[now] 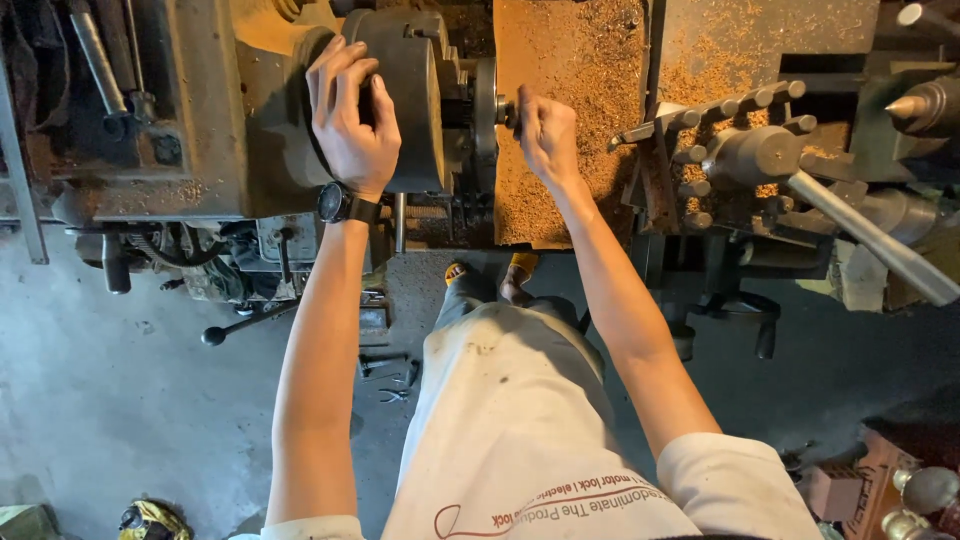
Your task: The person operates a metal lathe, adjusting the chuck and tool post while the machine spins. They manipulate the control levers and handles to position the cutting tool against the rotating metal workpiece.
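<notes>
Steel lathe chuck is braced by the flat, open left hand while the right hand pinches closed on a small workpiece at its face.

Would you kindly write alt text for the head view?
Seen from above, a person's left hand rests on a lathe chuck while the right hand grips a small part at its face. Wood shavings cover the bed.
</notes>
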